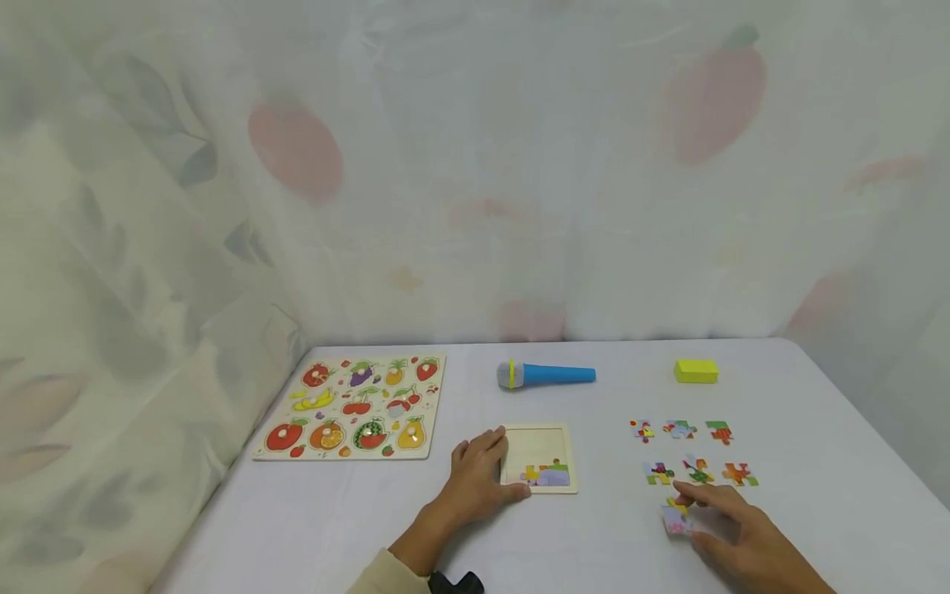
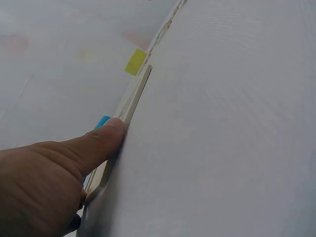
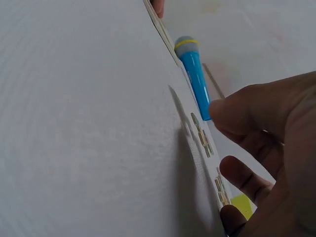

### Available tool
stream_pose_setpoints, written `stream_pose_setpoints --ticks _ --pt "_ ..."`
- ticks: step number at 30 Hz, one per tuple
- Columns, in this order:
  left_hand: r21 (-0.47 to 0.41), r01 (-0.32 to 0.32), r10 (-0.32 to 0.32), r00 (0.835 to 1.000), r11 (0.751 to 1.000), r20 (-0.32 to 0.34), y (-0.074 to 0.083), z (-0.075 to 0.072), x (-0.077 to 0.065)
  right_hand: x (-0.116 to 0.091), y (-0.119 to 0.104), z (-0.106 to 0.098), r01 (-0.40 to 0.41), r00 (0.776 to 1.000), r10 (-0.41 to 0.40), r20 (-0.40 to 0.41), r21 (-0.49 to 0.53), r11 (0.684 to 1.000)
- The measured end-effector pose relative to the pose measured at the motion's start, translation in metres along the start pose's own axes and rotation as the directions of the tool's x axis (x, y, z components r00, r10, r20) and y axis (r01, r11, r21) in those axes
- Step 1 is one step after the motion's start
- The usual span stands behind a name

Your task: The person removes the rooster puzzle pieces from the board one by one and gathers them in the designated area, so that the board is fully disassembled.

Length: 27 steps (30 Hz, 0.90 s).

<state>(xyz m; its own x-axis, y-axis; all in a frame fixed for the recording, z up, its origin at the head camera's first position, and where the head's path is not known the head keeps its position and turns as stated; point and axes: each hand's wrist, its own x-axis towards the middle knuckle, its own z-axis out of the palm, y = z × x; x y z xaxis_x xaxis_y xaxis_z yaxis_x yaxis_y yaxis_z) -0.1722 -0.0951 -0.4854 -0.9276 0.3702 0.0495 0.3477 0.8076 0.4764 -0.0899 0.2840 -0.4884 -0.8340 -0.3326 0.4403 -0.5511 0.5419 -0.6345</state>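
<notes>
My left hand (image 1: pixel 478 478) holds the left side of a small wooden puzzle tray (image 1: pixel 536 426), thumb (image 2: pixel 111 133) along its front edge. Inside the tray, puzzle pieces with purple and yellow patches (image 1: pixel 552 474) lie along the bottom. Over at the right, my right hand (image 1: pixel 731 528) is right at a lilac puzzle piece (image 1: pixel 676 520) with a yellow tab. Its fingers and thumb (image 3: pixel 219 109) are spread apart, and in the right wrist view the piece is a thin sliver (image 3: pixel 180 109) below them. More loose pieces (image 1: pixel 698 471) lie in two rows beyond this hand.
A toy microphone (image 1: pixel 557 374) with a blue handle lies behind the tray. At the back right sits a yellow block (image 1: pixel 696 371). A fruit puzzle board (image 1: pixel 356 450) rests at the table's left. Patterned white cloth (image 1: pixel 475 206) hangs behind the table.
</notes>
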Motion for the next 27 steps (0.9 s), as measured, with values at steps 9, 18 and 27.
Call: stream_pose_setpoints --ticks 9,18,27 --pt "-0.002 0.007 -0.007 1.0 1.0 0.007 0.0 0.0 0.0 -0.003 0.016 0.007 0.125 0.992 -0.124 -0.025 0.014 0.992" --pt "0.006 0.003 -0.003 1.0 1.0 -0.001 -0.002 -0.001 0.001 0.0 0.016 0.006 0.169 0.986 -0.169 0.0 -0.022 0.985" --pt "0.01 -0.001 0.001 1.0 1.0 0.002 -0.002 0.002 0.001 -0.002 0.001 0.001 -0.027 1.0 0.027 0.014 -0.049 0.998"
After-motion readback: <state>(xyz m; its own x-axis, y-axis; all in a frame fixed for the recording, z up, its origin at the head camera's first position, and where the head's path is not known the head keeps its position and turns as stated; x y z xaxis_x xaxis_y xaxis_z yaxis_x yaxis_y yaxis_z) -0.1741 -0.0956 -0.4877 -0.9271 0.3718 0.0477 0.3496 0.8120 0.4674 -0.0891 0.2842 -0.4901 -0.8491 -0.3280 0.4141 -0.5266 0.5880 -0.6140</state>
